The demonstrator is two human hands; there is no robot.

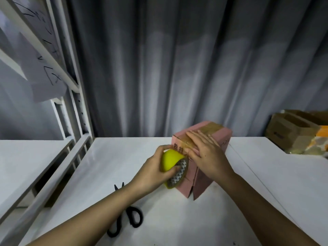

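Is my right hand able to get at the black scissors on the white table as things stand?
Probably yes: the right hand lies flat on the pink cardboard box, holding nothing, and the black scissors' handles lie uncovered, though the left forearm crosses over their middle.

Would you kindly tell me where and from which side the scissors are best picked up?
Probably by the two handle loops, from the near side: the scissors lie flat on the table, loops toward the person, blade tips pointing away. The left forearm crosses above their middle.
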